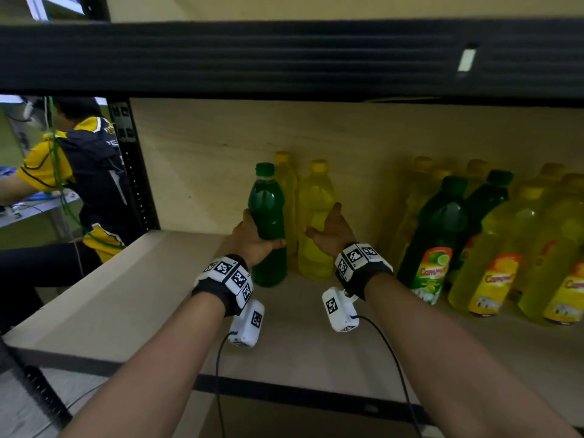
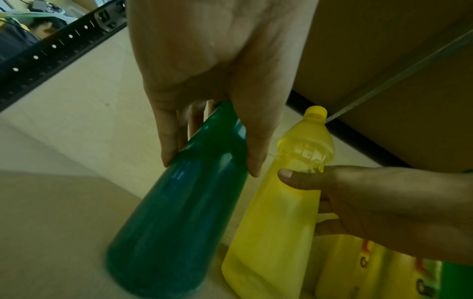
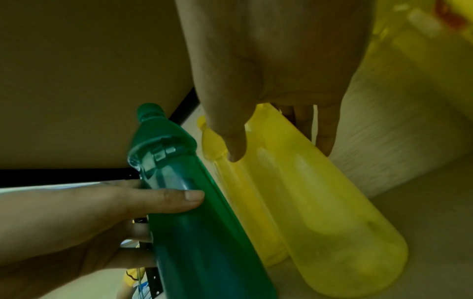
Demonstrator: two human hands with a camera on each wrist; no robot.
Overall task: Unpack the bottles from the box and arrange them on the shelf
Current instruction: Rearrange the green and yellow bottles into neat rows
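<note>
A green bottle (image 1: 268, 216) with a green cap stands upright on the wooden shelf board (image 1: 151, 298). My left hand (image 1: 254, 240) grips its middle, thumb in front and fingers behind. In the left wrist view that hand (image 2: 204, 81) wraps the green bottle (image 2: 179, 212). Just to its right stands a plain yellow bottle (image 1: 316, 200), with my right hand (image 1: 331, 232) round it. The right wrist view shows the thumb on one side of this yellow bottle (image 3: 332, 212) and the fingers on the other. A second yellow bottle (image 1: 286, 175) stands behind, against the back panel.
Several labelled yellow and green bottles (image 1: 474, 248) crowd the right part of the shelf. The black upper shelf beam (image 1: 284, 58) hangs low overhead. A black upright post (image 1: 136, 172) bounds the left end, and a seated person (image 1: 79, 172) is beyond it.
</note>
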